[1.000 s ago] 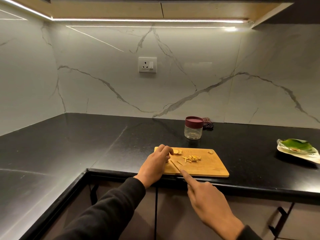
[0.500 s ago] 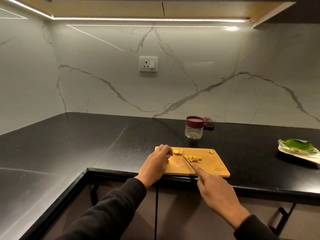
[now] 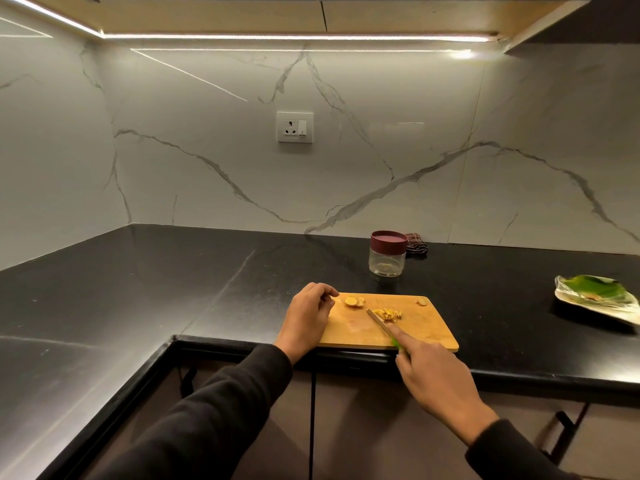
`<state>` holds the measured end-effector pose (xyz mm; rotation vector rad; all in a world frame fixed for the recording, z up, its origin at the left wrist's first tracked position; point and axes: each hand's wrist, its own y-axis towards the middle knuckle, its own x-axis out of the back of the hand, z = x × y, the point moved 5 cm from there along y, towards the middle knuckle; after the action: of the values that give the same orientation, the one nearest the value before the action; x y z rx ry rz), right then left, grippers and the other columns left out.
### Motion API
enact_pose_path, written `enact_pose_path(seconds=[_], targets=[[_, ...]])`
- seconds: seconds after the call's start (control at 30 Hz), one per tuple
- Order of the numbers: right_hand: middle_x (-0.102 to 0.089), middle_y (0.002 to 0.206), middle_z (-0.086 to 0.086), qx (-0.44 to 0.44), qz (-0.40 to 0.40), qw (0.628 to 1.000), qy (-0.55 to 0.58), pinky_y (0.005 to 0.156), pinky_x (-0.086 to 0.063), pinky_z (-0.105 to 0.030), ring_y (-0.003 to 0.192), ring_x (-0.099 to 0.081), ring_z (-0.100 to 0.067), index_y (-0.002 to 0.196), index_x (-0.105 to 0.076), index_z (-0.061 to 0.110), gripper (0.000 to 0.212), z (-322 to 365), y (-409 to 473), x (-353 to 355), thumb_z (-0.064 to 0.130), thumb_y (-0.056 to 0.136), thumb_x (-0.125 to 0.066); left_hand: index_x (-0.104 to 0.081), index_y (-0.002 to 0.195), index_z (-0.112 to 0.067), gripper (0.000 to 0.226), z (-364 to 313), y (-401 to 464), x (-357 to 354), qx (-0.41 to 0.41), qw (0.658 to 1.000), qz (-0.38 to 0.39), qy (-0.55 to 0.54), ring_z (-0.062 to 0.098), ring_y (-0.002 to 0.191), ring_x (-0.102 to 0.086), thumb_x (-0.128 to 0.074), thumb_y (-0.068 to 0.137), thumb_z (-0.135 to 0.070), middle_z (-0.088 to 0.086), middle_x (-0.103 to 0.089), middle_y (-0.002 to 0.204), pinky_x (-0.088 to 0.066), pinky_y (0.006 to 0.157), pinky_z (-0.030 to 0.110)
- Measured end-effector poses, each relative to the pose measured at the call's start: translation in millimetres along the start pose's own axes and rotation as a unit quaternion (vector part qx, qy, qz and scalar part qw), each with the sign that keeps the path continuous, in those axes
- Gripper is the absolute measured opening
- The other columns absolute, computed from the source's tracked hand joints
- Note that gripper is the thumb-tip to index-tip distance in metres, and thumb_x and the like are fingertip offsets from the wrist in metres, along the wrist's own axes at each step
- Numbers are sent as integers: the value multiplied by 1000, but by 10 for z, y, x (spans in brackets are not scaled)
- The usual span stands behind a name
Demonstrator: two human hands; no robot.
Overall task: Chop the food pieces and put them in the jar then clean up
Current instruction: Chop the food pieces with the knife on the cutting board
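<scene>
Countertop (image 3: 138,306): black stone, L-shaped, backed by white veined marble wall (image 3: 381,150) with one socket plate (image 3: 294,127). LED strip (image 3: 294,37) lit under the upper cabinet.

Cutting board (image 3: 426,327): wooden, rectangular, lying flat at the front edge of the counter.

Left hand (image 3: 306,318): rests at the board's left end, fingers curled loosely, fingertips just beside the uncut pieces; cannot tell whether it pinches anything. Dark sleeve covers the forearm.

Right hand (image 3: 429,375): wrapped round the green handle of a knife (image 3: 381,322), index finger stretched along the back of the blade. Blade lies diagonal across the board, tip at the left edge of the chopped pile.

Plate (image 3: 599,299): far right on the counter, pale, with something green on it.

Jar (image 3: 388,252): clear, dark red lid on, upright behind the board, well apart from it. Checked cloth (image 3: 417,244) just behind it by the wall.

Food: chopped strips (image 3: 391,313) mid-board; thicker uncut pieces (image 3: 354,301) near the back left; one small bit (image 3: 421,301) near the back right corner.
</scene>
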<state>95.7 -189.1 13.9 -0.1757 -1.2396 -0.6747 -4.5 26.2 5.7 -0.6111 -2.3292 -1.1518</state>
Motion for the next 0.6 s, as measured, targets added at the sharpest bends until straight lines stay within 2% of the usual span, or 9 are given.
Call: enact_pose_path(seconds=[0.07,0.17,0.37,0.47,0.6], targets=[[-56,77,9,3,1,1000,1,52,-39,-19,67,-56,-7,156,-15,49,54,-4,4,-8,38,107,-35,-67,114,-19,20,15,74,-22,32,999,12,7,8,92,-59,-63,96,-12,-8,-61,103,-54,84,22],[-56,76,9,4,2,1000,7,51,-34,-18,66,-55,-6,156,-15,49,54,-9,5,-10,38,107,-35,-67,121,-22,25,10,179,-93,60,996,44,38,7,95,-58,-64,97,-20,-8,-61,109,-54,89,24],[-55,78,11,4,-4,1000,4,51,-32,-18,68,-53,-4,156,-14,49,54,-16,13,-22,39,107,-35,-63,131,-27,38,-117,290,-260,35,989,104,97,9,106,-57,-64,95,-38,-8,-57,123,-53,94,30],[-55,78,11,5,-2,1000,6,51,-34,-18,67,-53,-4,156,-15,49,54,-19,23,-22,39,107,-35,-65,130,-27,38,-115,314,-313,38,987,109,112,11,109,-56,-66,94,-40,-7,-57,124,-52,96,32],[-56,78,10,4,-2,1000,19,54,-37,-17,68,-55,-5,156,-17,49,54,-23,17,-26,37,107,-36,-70,120,-25,30,-126,315,-370,30,989,96,112,10,102,-58,-69,92,-35,-5,-62,116,-54,92,31]])
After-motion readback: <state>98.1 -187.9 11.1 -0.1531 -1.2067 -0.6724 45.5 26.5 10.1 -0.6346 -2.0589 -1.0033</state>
